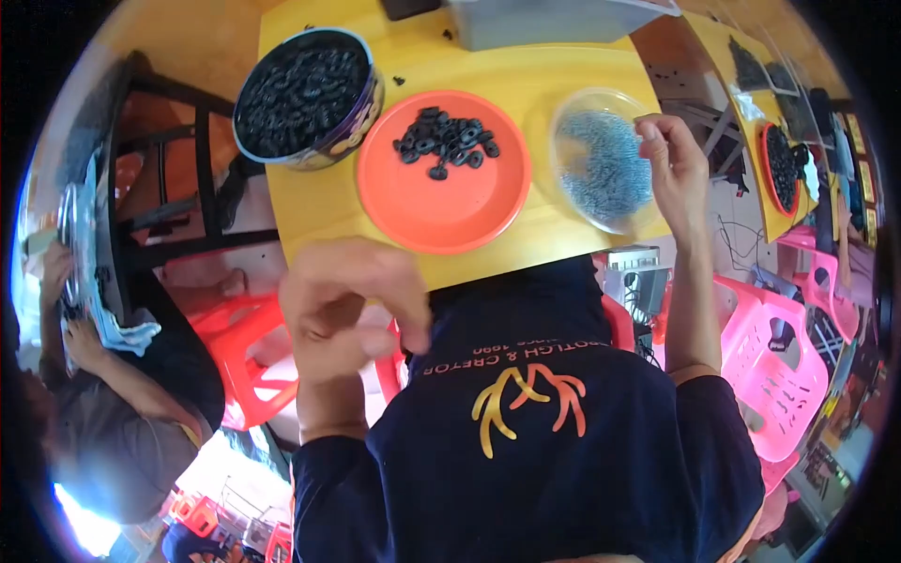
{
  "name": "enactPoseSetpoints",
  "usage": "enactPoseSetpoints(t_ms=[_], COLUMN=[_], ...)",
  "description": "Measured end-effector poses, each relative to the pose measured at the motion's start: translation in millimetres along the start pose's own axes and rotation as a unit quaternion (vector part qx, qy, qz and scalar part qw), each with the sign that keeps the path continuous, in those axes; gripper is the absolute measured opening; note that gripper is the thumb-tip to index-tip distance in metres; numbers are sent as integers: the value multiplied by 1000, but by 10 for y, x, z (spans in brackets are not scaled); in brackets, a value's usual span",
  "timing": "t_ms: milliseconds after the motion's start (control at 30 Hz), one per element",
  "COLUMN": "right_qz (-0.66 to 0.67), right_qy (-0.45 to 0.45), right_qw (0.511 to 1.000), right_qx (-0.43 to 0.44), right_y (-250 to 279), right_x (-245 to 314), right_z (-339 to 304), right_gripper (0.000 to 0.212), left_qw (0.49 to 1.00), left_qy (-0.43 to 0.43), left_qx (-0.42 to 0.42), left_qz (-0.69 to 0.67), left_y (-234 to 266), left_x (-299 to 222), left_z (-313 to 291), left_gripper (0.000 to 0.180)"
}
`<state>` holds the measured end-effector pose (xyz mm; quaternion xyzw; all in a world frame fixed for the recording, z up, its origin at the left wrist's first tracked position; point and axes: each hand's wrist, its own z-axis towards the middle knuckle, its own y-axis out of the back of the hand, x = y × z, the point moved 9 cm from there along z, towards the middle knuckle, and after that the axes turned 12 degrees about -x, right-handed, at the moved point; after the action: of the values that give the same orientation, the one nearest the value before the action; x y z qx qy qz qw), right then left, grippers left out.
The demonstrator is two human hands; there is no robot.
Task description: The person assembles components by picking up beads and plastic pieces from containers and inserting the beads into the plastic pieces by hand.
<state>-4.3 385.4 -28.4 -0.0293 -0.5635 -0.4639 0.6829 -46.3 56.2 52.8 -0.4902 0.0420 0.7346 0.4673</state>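
Observation:
My right hand (pixel 678 174) is at the right edge of a clear round tub (pixel 612 228), its thumb and forefinger pressed together. Anything they pinch is too small to make out. A heap of thin, silvery-blue metal pieces (pixel 605 183), like small pins or screws, fills much of that tub. Raised in front of the table edge, my left hand (pixel 352 296) is blurred, with fingers curled toward the thumb; what it holds, if anything, does not show. Between the hands, farther forward, an orange plate (pixel 446 211) carries a pile of small black ring-shaped parts (pixel 455 139).
A large tub (pixel 355 141) full of black parts stands left of the plate on the yellow table (pixel 526 70). A grey translucent bin (pixel 563 23) is at the back. Pink plastic chairs (pixel 774 375) stand to the right; another person (pixel 122 403) works at the left.

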Motion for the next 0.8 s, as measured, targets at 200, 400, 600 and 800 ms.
enactPoseSetpoints(t_ms=[200, 400, 600, 800], right_qz=[-118, -309, -104, -37], right_qy=[-4, 226, -139, -138], right_qw=[991, 902, 982, 987], right_qx=[-59, -198, -73, -74], right_y=[325, 540, 379, 300], right_x=[-540, -248, -1192, -1314], right_z=[20, -9, 16, 119], right_gripper=[20, 19, 27, 30], left_qw=[963, 916, 843, 771], left_qy=[87, 126, 120, 77], left_qx=[-187, -336, -433, -374], left_qz=[174, 178, 297, 510], left_y=[1011, 1597, 1744, 1577], left_x=[311, 677, 754, 787], left_z=[-500, -785, -899, -731], left_gripper=[48, 31, 23, 17])
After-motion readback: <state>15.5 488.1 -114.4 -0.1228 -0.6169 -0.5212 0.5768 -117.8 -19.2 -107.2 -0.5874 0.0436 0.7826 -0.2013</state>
